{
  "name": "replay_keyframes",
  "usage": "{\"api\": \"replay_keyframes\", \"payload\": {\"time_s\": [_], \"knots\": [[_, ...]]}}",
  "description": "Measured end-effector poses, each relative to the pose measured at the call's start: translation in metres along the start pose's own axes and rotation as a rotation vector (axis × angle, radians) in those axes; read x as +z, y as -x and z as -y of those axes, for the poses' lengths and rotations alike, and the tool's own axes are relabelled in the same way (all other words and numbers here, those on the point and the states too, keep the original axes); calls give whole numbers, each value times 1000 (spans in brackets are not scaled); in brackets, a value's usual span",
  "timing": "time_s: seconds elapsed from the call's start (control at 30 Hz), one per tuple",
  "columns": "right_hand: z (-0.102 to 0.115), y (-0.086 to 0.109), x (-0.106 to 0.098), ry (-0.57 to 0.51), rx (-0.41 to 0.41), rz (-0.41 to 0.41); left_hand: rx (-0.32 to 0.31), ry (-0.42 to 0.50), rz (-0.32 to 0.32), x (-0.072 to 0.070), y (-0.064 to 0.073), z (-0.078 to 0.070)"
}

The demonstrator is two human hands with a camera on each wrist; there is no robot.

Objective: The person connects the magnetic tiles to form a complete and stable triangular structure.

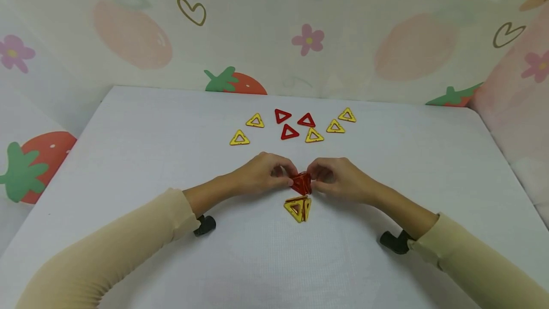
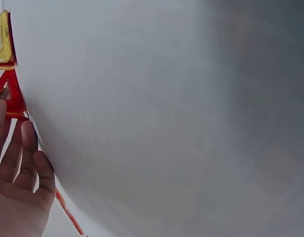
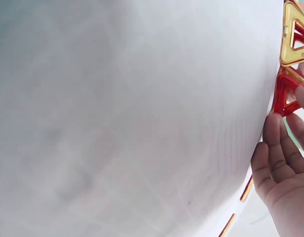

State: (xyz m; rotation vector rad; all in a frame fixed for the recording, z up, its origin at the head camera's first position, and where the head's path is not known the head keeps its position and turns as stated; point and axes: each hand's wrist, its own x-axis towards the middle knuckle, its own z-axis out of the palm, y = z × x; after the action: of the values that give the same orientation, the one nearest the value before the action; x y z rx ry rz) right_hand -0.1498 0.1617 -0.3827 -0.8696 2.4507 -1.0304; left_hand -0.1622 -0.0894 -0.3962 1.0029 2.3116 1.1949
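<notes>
Red triangle tiles (image 1: 301,183) stand joined in a small pyramid-like shape at the middle of the table. My left hand (image 1: 262,174) pinches its left side between thumb and fingertips. From the right, my right hand (image 1: 342,179) holds the opposite side the same way. Just in front is a group of yellow triangle tiles (image 1: 296,209), leaning together and close to the red ones. Both wrist views catch a yellow tile (image 2: 4,42) beside a red tile (image 3: 283,96) at the fingers. Some of the red tiles are hidden behind the fingertips.
Beyond my hands, loose red triangle tiles (image 1: 289,132) and several loose yellow triangle tiles (image 1: 239,138) lie flat on the white table (image 1: 150,123). A printed cloth (image 1: 274,32) hangs behind the table's back edge.
</notes>
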Motion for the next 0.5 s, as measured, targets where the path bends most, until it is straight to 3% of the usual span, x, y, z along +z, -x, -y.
{"api": "replay_keyframes", "payload": {"time_s": [0.5], "knots": [[-2,1,1,-4,-10,6,-8,1,3,0,2,-4]]}}
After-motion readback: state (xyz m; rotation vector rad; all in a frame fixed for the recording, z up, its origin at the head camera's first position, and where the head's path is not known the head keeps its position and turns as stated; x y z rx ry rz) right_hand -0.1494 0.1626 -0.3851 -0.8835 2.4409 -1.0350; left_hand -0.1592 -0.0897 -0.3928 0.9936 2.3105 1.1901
